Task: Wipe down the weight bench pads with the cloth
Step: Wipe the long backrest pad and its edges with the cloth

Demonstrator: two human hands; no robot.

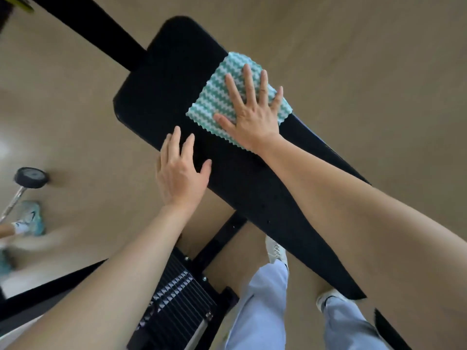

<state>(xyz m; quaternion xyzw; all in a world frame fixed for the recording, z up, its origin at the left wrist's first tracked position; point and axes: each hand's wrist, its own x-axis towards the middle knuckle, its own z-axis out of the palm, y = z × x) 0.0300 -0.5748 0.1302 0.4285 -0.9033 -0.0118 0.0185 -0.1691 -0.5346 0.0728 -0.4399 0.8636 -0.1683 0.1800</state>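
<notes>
On the pad, near its right edge, the cloth lies under the flat, splayed right hand; the left hand rests open, bracing. Even pressure and overlapping strokes should cover the pad.

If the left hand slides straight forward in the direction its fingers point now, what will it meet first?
Probably the cloth. The left hand lies flat on the bench pad, fingers pointing up the pad and slightly right. The cloth's near edge seems to lie just ahead, under the right hand.

Cloth on bench pad, under right hand.
</notes>
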